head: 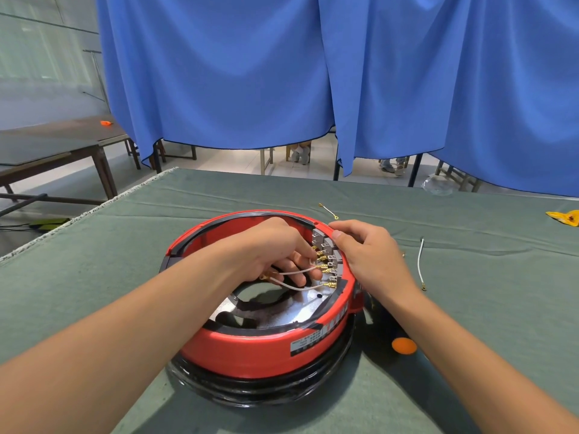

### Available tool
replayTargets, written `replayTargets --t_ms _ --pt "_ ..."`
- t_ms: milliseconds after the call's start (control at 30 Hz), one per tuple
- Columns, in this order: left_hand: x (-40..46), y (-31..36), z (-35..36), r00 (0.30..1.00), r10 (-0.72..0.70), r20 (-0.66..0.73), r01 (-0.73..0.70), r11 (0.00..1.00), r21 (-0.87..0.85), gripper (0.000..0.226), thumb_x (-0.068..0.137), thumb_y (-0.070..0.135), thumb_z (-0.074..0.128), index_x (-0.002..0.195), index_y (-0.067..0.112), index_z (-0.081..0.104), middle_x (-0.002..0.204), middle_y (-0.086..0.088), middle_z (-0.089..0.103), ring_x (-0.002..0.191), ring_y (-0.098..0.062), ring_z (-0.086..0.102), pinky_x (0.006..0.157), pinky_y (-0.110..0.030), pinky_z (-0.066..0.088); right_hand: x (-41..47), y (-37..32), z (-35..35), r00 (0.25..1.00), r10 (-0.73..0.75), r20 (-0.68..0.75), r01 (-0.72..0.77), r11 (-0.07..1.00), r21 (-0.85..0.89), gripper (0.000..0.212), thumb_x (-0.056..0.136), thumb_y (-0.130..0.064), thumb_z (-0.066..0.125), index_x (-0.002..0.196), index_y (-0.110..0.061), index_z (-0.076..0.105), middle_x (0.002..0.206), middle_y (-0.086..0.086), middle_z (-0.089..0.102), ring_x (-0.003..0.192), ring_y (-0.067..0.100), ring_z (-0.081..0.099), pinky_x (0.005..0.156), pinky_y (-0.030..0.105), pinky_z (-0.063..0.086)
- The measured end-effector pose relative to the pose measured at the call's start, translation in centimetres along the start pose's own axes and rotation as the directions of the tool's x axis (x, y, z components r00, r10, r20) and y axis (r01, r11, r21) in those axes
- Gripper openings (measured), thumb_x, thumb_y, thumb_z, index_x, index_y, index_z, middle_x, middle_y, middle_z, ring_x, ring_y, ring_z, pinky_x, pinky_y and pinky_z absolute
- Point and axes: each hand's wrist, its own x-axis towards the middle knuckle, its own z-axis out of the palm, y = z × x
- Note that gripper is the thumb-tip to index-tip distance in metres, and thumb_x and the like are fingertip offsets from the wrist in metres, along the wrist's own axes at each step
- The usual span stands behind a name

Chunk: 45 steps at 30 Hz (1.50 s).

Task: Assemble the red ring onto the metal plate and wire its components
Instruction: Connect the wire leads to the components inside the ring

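Wiring is the step in hand: the red ring (250,343) already sits over the metal plate (282,311), the whole assembly resting on a black base (266,386) near the table's front edge, at about 6 o'clock of the green cloth (94,277).

Inside the ring, toward 2 o'clock of its bore, a row of grey terminal blocks (326,245) carries brass connectors (326,270). The left hand (269,245) reaches across the opening, its fingertips pinching a connector at the end of a white wire (294,272); a second white wire (297,288) curves just below it, already seated as far as I can judge. The right hand (369,252) curls over the ring's rim at 2 o'clock, thumb pressing down beside the blocks, steadying them.

The next move probably calls for a straight, firm push of the pinched connector onto its tab, with the right hand bracing against the push. Room is tight there: ring wall, blocks and neighbouring connectors crowd the fingers, and the loose wire could snag.

Beyond the ring, spare wires lie apart on the cloth, one (421,264) at 3 o'clock and a shorter one (328,210) at 1 o'clock. The cloth past them lies open to the far edge, with a blue curtain (282,73) hanging behind.
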Motion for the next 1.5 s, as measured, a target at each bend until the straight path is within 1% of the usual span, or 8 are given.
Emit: replayTargets --t_ms 233,767,1000,1133,1200,1300,1367,1500 --pt "-0.3 0.1 0.5 0.998 0.066 -0.023 -0.066 0.998 0.021 0.012 0.090 0.010 0.056 0.080 0.007 0.062 0.063 -0.005 0.070 0.043 -0.011 0.060 0.038 -0.014 0.036 0.1 0.2 0.1 1.000 0.001 0.002 -0.001 1.000 0.014 0.023 0.096 -0.021 0.052 0.108 -0.018 0.070 0.092 -0.006 0.071 0.089 0.016 0.066 0.083 0.042 0.054" --pt "-0.6 0.4 0.8 0.996 0.078 -0.048 -0.079 0.997 -0.017 0.010 0.089 0.006 0.057 0.083 0.001 0.063 0.059 -0.007 0.069 0.043 -0.013 0.061 0.039 -0.014 0.036 0.3 0.6 0.1 0.998 -0.068 -0.005 0.068 0.997 -0.031 0.023 0.096 -0.019 0.051 0.109 -0.018 0.071 0.081 -0.022 0.061 0.082 -0.006 0.058 0.066 0.009 0.042" --pt "-0.5 0.5 0.8 0.996 0.065 -0.064 -0.066 0.998 -0.016 0.013 0.088 0.006 0.057 0.077 0.003 0.063 0.057 -0.006 0.068 0.043 -0.012 0.061 0.038 -0.013 0.037 0.2 0.7 0.0 0.995 -0.101 -0.014 0.100 0.993 -0.056 0.023 0.095 -0.019 0.053 0.106 -0.020 0.073 0.073 -0.030 0.058 0.077 -0.010 0.057 0.064 0.007 0.041" --pt "-0.3 0.5 0.6 0.994 0.051 -0.100 -0.052 0.999 -0.012 0.010 0.087 0.007 0.059 0.079 0.004 0.065 0.058 -0.006 0.069 0.043 -0.012 0.061 0.039 -0.013 0.038 0.1 0.5 -0.2 0.993 -0.119 -0.012 0.118 0.990 -0.073 0.025 0.094 -0.017 0.054 0.083 -0.031 0.071 0.056 -0.032 0.059 0.065 -0.012 0.059 0.063 0.013 0.046" --pt "-0.2 0.5 0.5 0.992 0.053 -0.111 -0.053 0.999 -0.001 0.009 0.086 0.007 0.060 0.079 0.005 0.065 0.058 -0.006 0.069 0.043 -0.011 0.061 0.039 -0.013 0.038 -0.1 0.3 -0.3 0.992 -0.128 -0.013 0.127 0.990 -0.068 0.028 0.094 -0.017 0.054 0.077 -0.034 0.067 0.063 -0.034 0.062 0.065 -0.012 0.059 0.059 0.011 0.044" --pt "-0.3 0.4 0.7 0.996 0.056 -0.067 -0.057 0.998 -0.009 0.013 0.088 0.007 0.058 0.076 0.004 0.063 0.060 -0.007 0.069 0.044 -0.012 0.061 0.038 -0.014 0.037 -0.3 0.0 -0.1 0.993 -0.114 -0.036 0.111 0.991 -0.078 0.022 0.094 -0.016 0.052 0.089 -0.017 0.074 0.082 -0.003 0.073 0.080 0.010 0.062 0.068 0.022 0.048" --pt "-0.3 0.3 0.8 0.996 0.055 -0.070 -0.056 0.998 -0.013 0.014 0.088 0.006 0.057 0.076 0.004 0.063 0.060 -0.007 0.070 0.044 -0.013 0.061 0.038 -0.015 0.037 -0.4 -0.1 0.1 0.995 -0.084 -0.055 0.072 0.977 -0.200 0.022 0.094 -0.024 0.051 0.097 -0.016 0.071 0.092 0.000 0.072 0.088 0.017 0.061 0.077 0.035 0.050" --pt "-0.1 0.4 0.8 0.993 0.050 -0.106 -0.051 0.999 -0.005 0.012 0.087 0.007 0.058 0.078 0.004 0.065 0.060 -0.007 0.070 0.044 -0.012 0.061 0.039 -0.015 0.037 -0.6 -0.5 -0.2 0.991 -0.065 -0.116 0.010 0.907 -0.422 0.022 0.091 -0.036 0.052 0.078 -0.020 0.060 0.088 -0.004 0.063 0.093 0.020 0.053 0.074 0.035 0.042"
